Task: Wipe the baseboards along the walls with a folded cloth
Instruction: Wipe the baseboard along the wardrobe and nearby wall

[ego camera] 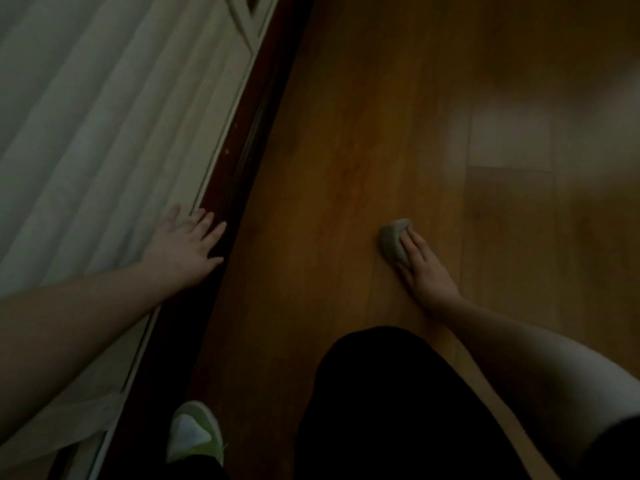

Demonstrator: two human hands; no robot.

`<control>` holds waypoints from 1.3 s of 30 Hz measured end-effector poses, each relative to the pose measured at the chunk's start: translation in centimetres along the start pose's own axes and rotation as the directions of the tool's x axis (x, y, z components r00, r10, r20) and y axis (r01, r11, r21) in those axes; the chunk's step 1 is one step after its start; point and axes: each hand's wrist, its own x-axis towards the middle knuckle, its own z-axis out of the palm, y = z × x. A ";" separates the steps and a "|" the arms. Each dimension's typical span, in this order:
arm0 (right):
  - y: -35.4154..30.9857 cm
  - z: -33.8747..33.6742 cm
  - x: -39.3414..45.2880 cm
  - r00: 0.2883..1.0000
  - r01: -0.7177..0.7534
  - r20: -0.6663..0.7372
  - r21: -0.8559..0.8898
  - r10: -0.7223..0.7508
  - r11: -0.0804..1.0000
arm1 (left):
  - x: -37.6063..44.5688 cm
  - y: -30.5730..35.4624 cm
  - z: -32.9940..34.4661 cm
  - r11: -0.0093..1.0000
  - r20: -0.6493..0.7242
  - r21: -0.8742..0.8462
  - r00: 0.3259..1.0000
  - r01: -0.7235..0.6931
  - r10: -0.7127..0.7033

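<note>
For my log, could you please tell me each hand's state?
Left hand: open, fingers spread on the baseboard.
Right hand: holding the cloth.

Grey cloth (393,242); dark reddish-brown baseboard (239,161); orange-brown wood-grain floor (363,133); white pleated curtain (86,133) at 10 o'clock; white-and-lime shoe (194,433).

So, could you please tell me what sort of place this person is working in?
Probably a room in a home, seen from a crouch beside a wall: a wooden plank floor, a dark baseboard along its edge, and pale sheer curtains hanging above it.
</note>
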 end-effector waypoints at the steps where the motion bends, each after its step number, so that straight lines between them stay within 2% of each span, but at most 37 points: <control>1: 0.3 0.6 -0.1 0.999 0.044 -0.024 -0.027 -0.045 0.999 | 0.3 0.0 -0.4 1.000 -0.034 -0.006 0.999 -0.012 0.012; 3: 0.6 1.1 0.2 0.995 0.083 -0.060 -0.047 -0.086 0.995 | 0.6 0.1 -1.6 0.999 -0.097 -0.012 0.994 -0.043 0.042; 8: 0.6 1.2 0.2 0.990 0.098 -0.103 -0.037 -0.101 0.995 | -0.8 0.4 -5.2 0.984 -0.134 -0.032 0.976 -0.178 0.172; 12: 0.5 1.1 0.2 0.990 0.106 -0.095 -0.033 -0.109 0.994 | -1.9 -0.5 -7.5 0.950 -0.245 -0.023 0.923 -0.311 0.296; 18: 1.0 0.9 0.9 0.991 0.115 -0.069 -0.030 -0.117 0.993 | 1.5 -0.6 -8.3 0.932 -0.317 -0.073 0.895 -0.354 0.315; 22: 0.6 0.6 4.0 0.987 0.141 -0.073 0.001 -0.141 0.990 | 5.5 -0.9 -6.5 0.932 -0.348 -0.082 0.887 -0.352 0.305; 30: 1.2 0.9 10.9 0.974 0.195 -0.087 -0.158 -0.211 0.968 | 14.6 -2.4 -2.9 0.937 -0.320 -0.144 0.911 -0.318 0.260; 34: 1.2 1.1 10.6 0.981 0.169 -0.071 -0.153 -0.182 0.974 | 18.1 -3.1 -4.0 0.906 -0.399 -0.145 0.861 -0.399 0.315; 36: 1.5 1.4 10.8 0.972 0.200 -0.088 -0.161 -0.216 0.967 | 18.9 -3.3 -4.4 0.891 -0.441 -0.155 0.837 -0.426 0.324; 39: 1.5 1.5 10.9 0.973 0.213 -0.066 -0.135 -0.223 0.968 | 19.0 -3.4 -5.2 0.864 -0.430 -0.215 0.838 -0.455 0.335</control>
